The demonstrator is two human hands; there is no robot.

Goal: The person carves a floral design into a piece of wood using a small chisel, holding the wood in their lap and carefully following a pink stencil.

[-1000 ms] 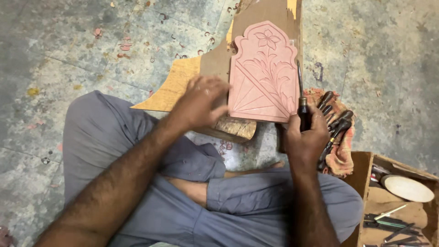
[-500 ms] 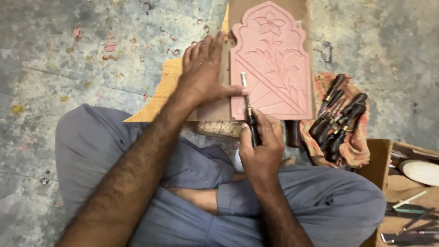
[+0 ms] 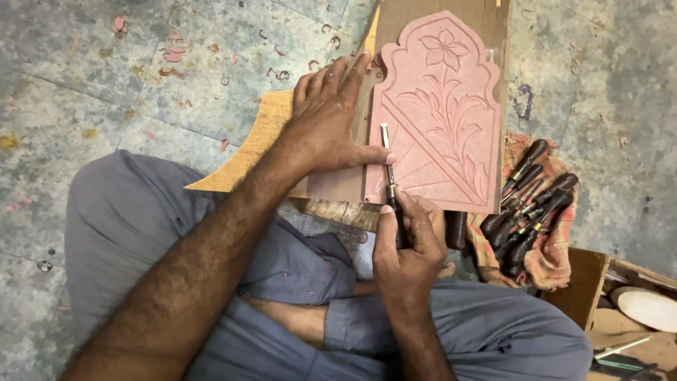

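Head view looks down on a pink carved panel (image 3: 441, 113) with a flower relief, lying on a brown board (image 3: 338, 187). At the panel's lower left edge, the right hand (image 3: 407, 250) grips a chisel (image 3: 389, 176), blade on the panel. Left of the panel, the left hand (image 3: 324, 120) presses flat, fingers spread, thumb touching the blade. Right of the panel, dark-handled tools (image 3: 525, 208) lie on a cloth (image 3: 557, 257).

Chisel bundle (image 3: 529, 204) right; bare floor (image 3: 141, 92) left
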